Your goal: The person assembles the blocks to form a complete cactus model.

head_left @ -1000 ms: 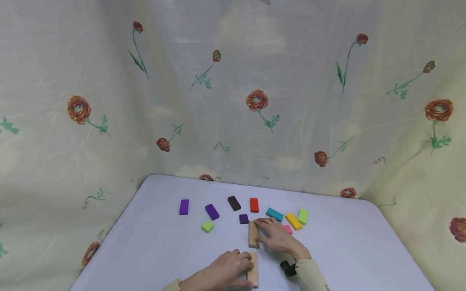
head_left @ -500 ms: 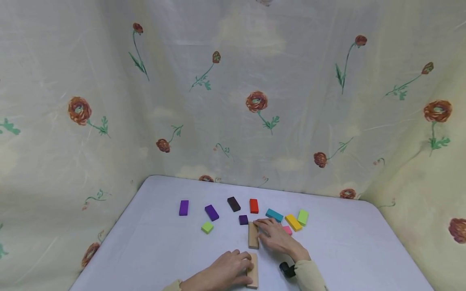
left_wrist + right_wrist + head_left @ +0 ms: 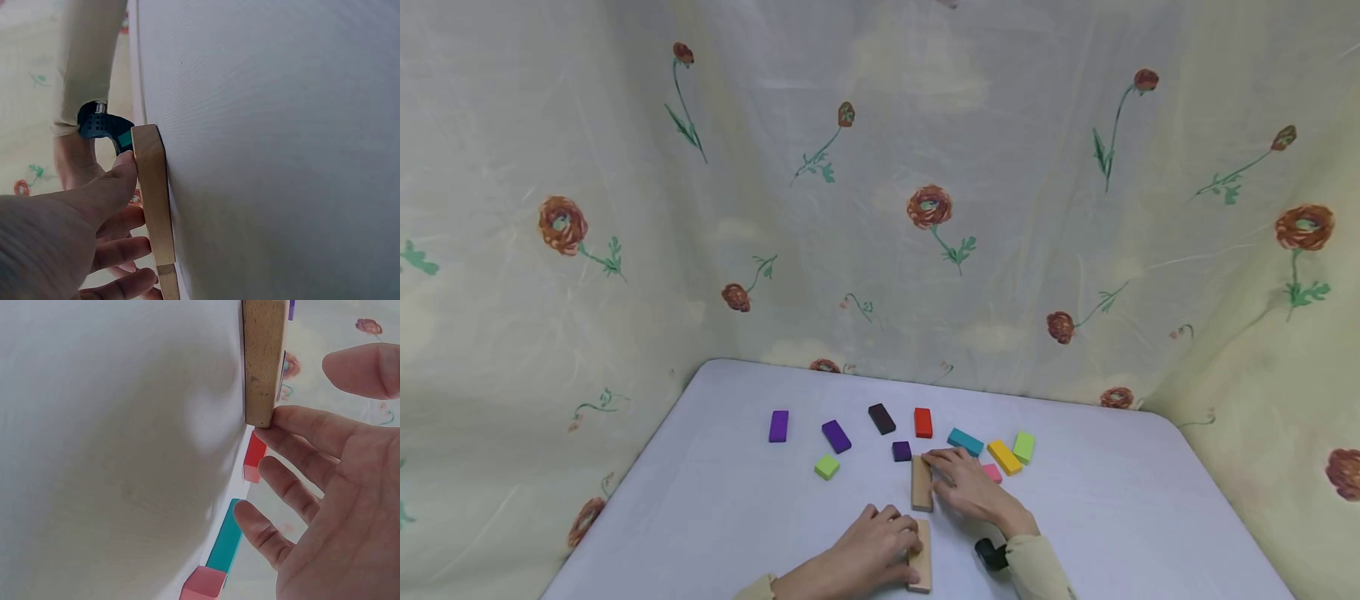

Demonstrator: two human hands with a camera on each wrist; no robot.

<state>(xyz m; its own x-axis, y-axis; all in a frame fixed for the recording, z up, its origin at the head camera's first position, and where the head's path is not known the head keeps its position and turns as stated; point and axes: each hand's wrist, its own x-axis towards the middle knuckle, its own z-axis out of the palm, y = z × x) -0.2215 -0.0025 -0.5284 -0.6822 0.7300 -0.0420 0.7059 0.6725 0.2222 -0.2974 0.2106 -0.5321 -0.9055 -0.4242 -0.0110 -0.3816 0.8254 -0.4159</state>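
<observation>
My left hand (image 3: 870, 552) rests its thumb and fingertips on the nearer plain wooden block (image 3: 924, 557), which lies flat on the white table. In the left wrist view, the thumb lies against the upper edge of this block (image 3: 153, 194) and the fingers are spread along it. Straight ahead of it lies a second plain wooden block (image 3: 922, 483), a small gap between their ends. My right hand (image 3: 973, 492) touches the far end of that block with its fingertips. In the right wrist view, the thumb stands off from the block (image 3: 262, 362) and the fingers are extended.
Beyond the hands lie purple blocks (image 3: 779, 427), a dark brown block (image 3: 882, 419), a red block (image 3: 923, 422), a teal block (image 3: 966, 442), a yellow block (image 3: 1004, 457), green blocks (image 3: 1024, 447) and a partly hidden pink block (image 3: 992, 473). A flowered curtain (image 3: 880, 250) encloses the table.
The left fingers have lifted slightly at the knuckles over the nearer wooden block. The right hand and all the blocks keep their places.
</observation>
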